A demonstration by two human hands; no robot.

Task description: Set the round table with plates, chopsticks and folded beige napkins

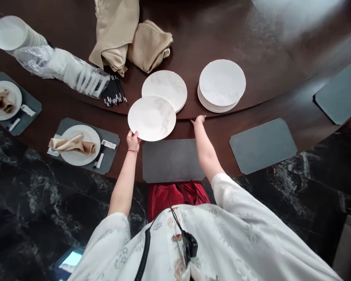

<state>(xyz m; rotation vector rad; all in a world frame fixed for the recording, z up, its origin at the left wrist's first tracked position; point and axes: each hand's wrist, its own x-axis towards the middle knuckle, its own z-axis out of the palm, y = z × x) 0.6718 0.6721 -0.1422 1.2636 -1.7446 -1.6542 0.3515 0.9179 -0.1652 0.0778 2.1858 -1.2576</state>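
My left hand (133,140) grips the near rim of a white plate (151,118), held over the far edge of a bare grey placemat (172,160). The plate partly overlaps a small stack of white plates (166,88) on the raised turntable. My right hand (199,120) rests with fingers stretched on the edge of the turntable (190,47), holding nothing, just in front of a taller stack of plates (221,85).
Two set places lie to the left: a plate with a folded beige napkin (76,144) on a mat, and another (1,100). Beige napkins (128,39), black chopsticks (114,91), wrapped spoons (67,70) and bowls (13,34) sit on the turntable. Bare mats (261,145) (341,93) lie right.
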